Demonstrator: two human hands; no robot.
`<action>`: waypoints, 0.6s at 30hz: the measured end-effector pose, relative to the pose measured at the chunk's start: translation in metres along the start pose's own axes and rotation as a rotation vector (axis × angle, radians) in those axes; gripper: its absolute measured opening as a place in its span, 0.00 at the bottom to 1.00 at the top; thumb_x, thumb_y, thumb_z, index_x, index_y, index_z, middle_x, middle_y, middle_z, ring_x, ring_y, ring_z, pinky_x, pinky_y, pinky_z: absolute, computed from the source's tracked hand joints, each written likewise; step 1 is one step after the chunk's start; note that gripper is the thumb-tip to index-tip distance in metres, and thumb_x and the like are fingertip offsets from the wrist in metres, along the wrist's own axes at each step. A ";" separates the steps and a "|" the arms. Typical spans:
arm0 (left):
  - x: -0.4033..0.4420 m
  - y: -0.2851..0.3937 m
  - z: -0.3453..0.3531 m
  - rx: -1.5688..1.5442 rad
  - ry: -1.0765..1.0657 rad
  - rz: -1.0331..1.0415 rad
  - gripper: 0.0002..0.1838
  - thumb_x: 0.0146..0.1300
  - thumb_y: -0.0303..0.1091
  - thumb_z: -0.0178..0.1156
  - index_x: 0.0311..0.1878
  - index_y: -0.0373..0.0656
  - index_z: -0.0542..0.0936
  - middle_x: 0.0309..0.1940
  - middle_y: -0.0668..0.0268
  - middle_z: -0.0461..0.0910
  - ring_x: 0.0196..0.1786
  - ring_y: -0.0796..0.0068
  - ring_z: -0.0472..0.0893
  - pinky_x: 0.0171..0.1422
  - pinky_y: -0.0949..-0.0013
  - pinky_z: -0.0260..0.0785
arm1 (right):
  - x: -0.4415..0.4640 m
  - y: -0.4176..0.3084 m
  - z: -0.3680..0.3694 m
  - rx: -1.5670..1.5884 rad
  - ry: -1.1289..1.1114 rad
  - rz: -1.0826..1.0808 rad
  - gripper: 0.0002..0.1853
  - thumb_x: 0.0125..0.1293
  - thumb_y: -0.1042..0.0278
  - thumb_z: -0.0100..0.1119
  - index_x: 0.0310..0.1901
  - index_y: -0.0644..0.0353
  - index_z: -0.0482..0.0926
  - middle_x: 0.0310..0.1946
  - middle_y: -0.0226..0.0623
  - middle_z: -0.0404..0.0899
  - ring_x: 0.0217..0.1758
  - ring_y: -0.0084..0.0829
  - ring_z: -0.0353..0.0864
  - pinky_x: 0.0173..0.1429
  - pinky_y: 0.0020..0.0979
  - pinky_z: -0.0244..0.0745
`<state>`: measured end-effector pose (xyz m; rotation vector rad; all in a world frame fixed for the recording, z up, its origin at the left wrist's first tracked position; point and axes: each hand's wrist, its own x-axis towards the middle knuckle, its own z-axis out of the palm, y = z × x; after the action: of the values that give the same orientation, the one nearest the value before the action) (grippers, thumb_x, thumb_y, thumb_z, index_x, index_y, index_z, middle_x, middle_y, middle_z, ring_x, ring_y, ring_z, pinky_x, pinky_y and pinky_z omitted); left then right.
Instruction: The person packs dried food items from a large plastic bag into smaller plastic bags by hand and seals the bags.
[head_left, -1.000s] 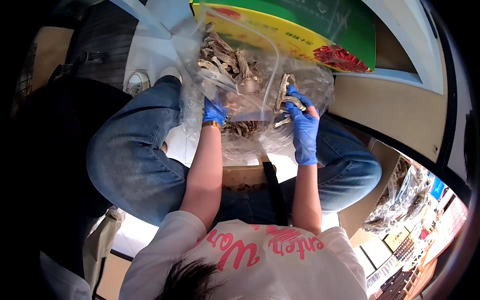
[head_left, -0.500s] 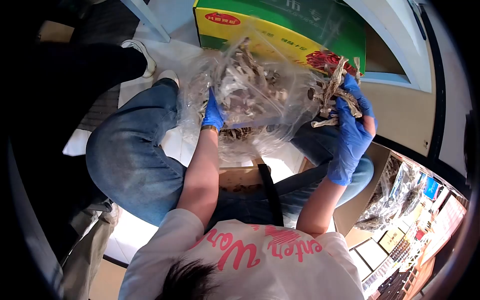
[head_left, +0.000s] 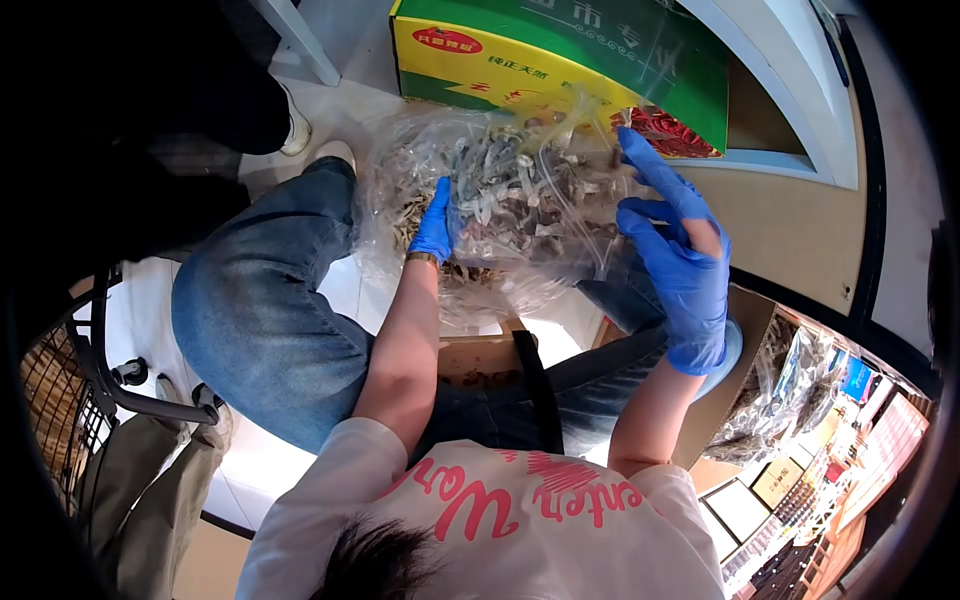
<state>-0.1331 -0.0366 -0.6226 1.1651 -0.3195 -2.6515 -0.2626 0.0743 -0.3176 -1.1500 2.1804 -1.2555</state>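
My left hand [head_left: 434, 226], in a blue glove, holds the left side of an upper clear zip bag [head_left: 545, 165], its fingers pointing away from me and partly hidden by plastic. Pale brown dried pieces [head_left: 490, 190] fill much of this bag. More dried pieces [head_left: 468, 273] show below it, within a larger clear bag [head_left: 385, 235]. At the right, by the zip bag's mouth, my gloved right hand [head_left: 640, 185] has its fingers spread, with no dried piece visibly held between them.
A green and yellow box [head_left: 570, 60] stands beyond the bags. An open carton [head_left: 745, 390] holding bagged dried goods is at right. A black wire cart [head_left: 90, 380] and another person's trousered leg [head_left: 155, 500] are at left, with a dark-clothed leg above.
My right hand carried dried pieces out to the right, then let them go and turned its spread fingers toward the bag. The zip bag lies flatter. The dark-clothed person shifted, exposing the cart.
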 end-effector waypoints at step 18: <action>0.021 0.014 -0.015 -0.157 0.104 0.139 0.31 0.67 0.59 0.40 0.62 0.47 0.68 0.56 0.62 0.72 0.55 0.64 0.73 0.62 0.59 0.66 | -0.015 0.172 0.066 0.037 0.202 0.442 0.11 0.61 0.79 0.51 0.44 0.62 0.80 0.35 0.30 0.80 0.35 0.20 0.75 0.43 0.24 0.72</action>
<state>-0.1340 -0.0576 -0.6428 1.1805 -0.1638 -2.4380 -0.2912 0.0970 -0.4988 -0.4981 2.3688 -1.2435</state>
